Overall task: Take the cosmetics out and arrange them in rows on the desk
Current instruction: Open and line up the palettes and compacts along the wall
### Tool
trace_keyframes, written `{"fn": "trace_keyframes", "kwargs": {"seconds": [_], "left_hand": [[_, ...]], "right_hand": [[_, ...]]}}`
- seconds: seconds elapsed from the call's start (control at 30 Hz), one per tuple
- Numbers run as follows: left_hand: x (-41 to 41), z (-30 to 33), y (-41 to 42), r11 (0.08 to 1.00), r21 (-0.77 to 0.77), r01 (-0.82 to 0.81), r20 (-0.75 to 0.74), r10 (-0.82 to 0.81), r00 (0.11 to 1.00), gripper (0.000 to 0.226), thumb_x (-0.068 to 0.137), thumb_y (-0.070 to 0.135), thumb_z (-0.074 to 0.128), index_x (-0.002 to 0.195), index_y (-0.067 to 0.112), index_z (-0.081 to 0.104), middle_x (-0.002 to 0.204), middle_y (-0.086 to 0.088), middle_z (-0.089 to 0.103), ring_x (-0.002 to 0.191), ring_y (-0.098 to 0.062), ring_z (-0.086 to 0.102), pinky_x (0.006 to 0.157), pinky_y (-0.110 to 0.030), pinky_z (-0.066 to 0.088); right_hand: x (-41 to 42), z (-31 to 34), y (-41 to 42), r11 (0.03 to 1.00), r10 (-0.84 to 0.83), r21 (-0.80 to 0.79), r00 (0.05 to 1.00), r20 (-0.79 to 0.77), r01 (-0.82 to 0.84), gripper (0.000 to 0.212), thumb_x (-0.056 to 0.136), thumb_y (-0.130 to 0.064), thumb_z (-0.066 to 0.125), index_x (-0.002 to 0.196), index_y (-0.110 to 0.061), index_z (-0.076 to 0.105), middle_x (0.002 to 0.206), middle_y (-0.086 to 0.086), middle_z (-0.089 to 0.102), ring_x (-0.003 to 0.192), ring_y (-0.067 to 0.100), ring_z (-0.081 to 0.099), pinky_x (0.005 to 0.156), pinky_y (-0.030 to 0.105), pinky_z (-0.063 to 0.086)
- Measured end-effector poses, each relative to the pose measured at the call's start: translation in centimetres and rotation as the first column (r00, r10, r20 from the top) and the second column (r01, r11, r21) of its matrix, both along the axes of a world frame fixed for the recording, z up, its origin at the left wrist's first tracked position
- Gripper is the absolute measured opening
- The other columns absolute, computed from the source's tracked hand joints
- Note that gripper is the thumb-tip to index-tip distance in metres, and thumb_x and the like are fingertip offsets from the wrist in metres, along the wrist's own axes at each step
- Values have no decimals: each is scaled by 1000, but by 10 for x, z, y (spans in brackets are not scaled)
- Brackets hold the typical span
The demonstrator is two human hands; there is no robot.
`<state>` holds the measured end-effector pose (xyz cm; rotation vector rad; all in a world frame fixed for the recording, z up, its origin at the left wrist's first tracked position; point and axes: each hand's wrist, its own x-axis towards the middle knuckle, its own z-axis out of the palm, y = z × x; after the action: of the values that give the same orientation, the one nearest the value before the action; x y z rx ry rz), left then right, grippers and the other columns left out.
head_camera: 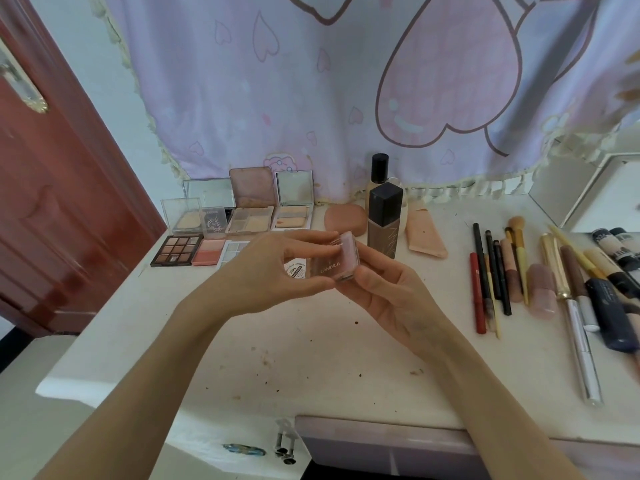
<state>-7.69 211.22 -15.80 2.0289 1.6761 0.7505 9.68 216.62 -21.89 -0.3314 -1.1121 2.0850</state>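
Person, two bare forearms showing, no sleeves appearing; slim left hand (266, 268) and right hand (391, 299) wearing no rings, bracelets or watch.

Seen from head height — wide-angle, facing forward and down, close over the bench (311, 358) toward the curtain (311, 81).

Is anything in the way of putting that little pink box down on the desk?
Nothing visible. Both hands, left hand and right hand, hold the pink compact above the desk, and the surface right below them is bare. The palettes lie further back.
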Motion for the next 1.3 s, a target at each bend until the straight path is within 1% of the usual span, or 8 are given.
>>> {"fn": "trace_keyframes", "kwargs": {"seconds": [0.23,0.57,0.67,0.73,0.83,0.97,1.2,1.3], "left_hand": [[-16,4,6,998,-53,17,-79,-21,997,40,81,27,69,117,39,58,125,32,48,115,19,41,97,-6,30],[-54,26,25,998,-58,11,0,-11,1000,34,84,17,65,117,24,63,123,24,54,112,18,46,96,-2,33],[-63,25,37,996,-91,25,-47,-30,998,33,89,16,60,122,20,60,116,28,52,99,28,46,88,3,34],[-71,22,47,996,-56,-66,-67,62,996,30,91,17,56,121,18,61,113,18,61,89,19,54,83,-3,41],[-83,17,60,986,6,-168,-120,168,979,27,93,16,52,118,14,63,111,2,67,96,-1,56,82,-3,39],[-91,10,71,975,-2,-224,-105,223,969,25,93,9,52,115,8,65,103,3,68,89,0,55,76,3,36],[-94,-1,87,966,-51,-255,-52,252,966,22,91,6,54,109,4,68,96,-3,70,85,-7,63,73,2,40],[-95,-5,95,963,-77,-258,-58,254,965,21,90,6,56,108,4,68,96,-10,72,79,-8,66,78,-9,46]], "right_hand": [[-15,2,4,999,33,-10,999,-7,-33,47,72,-14,63,119,-11,57,112,10,68,102,21,66,84,25,52],[-49,16,21,999,29,-21,999,15,-29,38,77,-12,59,115,-10,58,103,5,71,96,17,67,82,26,54],[-61,16,32,999,-2,-35,997,74,5,32,89,-1,49,120,-4,56,104,7,71,96,19,67,84,27,54],[-69,16,39,997,-54,-47,985,161,63,33,91,5,47,124,2,53,103,10,70,94,19,67,84,25,55],[-83,17,45,989,-135,-11,931,339,148,34,90,10,49,123,7,53,105,16,66,87,18,66,79,19,55],[-99,16,48,976,-218,98,818,533,196,35,89,13,49,123,8,51,109,24,64,78,19,63,71,19,55],[-97,4,50,955,-292,251,639,712,156,40,89,4,53,128,-6,50,86,2,65,77,20,67,89,37,53],[-93,5,48,951,-302,281,569,765,127,39,89,0,56,127,-8,52,101,9,64,65,15,65,82,32,55]]}}
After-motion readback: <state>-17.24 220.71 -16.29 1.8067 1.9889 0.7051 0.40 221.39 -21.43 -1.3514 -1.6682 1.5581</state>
